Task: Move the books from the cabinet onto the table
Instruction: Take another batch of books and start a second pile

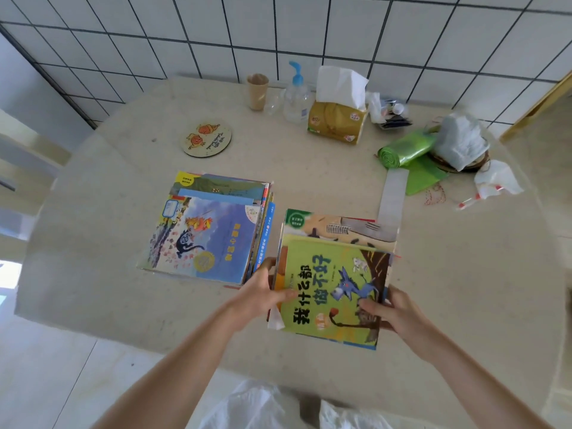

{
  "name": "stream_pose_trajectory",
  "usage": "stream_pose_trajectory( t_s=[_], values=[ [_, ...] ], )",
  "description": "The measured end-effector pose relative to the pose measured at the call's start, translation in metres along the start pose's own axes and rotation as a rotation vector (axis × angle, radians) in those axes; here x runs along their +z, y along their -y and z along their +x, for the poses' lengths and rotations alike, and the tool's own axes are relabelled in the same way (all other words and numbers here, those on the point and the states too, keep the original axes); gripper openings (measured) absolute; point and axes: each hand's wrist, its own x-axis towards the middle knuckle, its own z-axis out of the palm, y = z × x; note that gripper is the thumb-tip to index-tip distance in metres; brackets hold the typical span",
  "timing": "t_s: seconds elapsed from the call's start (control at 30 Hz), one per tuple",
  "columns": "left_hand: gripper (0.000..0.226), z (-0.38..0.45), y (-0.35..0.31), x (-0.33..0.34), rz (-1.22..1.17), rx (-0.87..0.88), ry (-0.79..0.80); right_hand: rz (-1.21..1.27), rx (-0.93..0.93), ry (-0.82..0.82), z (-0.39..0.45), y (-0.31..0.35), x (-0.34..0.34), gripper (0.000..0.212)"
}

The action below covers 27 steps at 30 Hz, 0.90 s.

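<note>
I see both hands on a second batch of picture books (332, 274) at the near right part of the round beige table (309, 178). The left hand (263, 294) grips the batch's left edge, thumb lying over the cover of the top book, a green one with a blue donkey (335, 289) and large black characters. The right hand (391, 309) grips the near right corner, thumb on the cover, fingers curled beneath. I cannot tell whether the batch rests flat on the table or is held just above it; its near edge looks slightly raised. Beneath the green book, other covers fan out toward the far side.

Just beside it, to the left, lies a stack of picture books (207, 227) flat on the table, topped by a blue cover with a black cat; several spines show along its right side, close to my left hand.

Farther back I see a round coaster (206, 138) with two orange figures, a paper cup (257, 91), a pump bottle (296, 97) with a blue nozzle, and a yellow tissue pack (339, 119) with a sheet standing up. To the right sits a roll of green bags (405, 150) touching a crumpled plastic bag (461, 140). A white tiled wall (309, 32) rises behind the table.
</note>
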Motion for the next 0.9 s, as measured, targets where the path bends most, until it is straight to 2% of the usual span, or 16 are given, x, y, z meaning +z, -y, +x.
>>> stream_pose_trajectory(
  t_s=[0.07, 0.2, 0.3, 0.43, 0.6, 0.77, 0.9],
  values=[
    [0.051, 0.009, -0.008, 0.002, -0.035, -0.039, -0.002, 0.047, 0.070, 0.019, 0.013, 0.008, -0.001, 0.030],
    [0.054, 0.030, -0.016, 0.017, -0.225, -0.191, -0.152, 0.147, 0.203, 0.022, 0.043, 0.016, 0.000, 0.030],
    [0.061, 0.047, -0.022, 0.027, -0.197, -0.292, -0.235, 0.159, 0.268, -0.019, 0.057, 0.016, 0.003, 0.025],
    [0.074, 0.063, -0.028, 0.026, -0.161, -0.380, -0.244, 0.151, 0.306, -0.052, 0.070, 0.017, 0.004, 0.022],
    [0.080, 0.073, -0.027, 0.024, -0.136, -0.414, -0.261, 0.091, 0.321, -0.072, 0.079, 0.017, 0.009, 0.024],
    [0.059, 0.077, -0.031, 0.027, -0.114, -0.393, -0.268, -0.075, 0.282, -0.100, 0.086, 0.024, 0.010, 0.020],
    [0.060, 0.075, -0.034, 0.031, -0.037, -0.351, -0.290, -0.165, 0.273, -0.106, 0.086, 0.023, 0.015, 0.021]
  ],
)
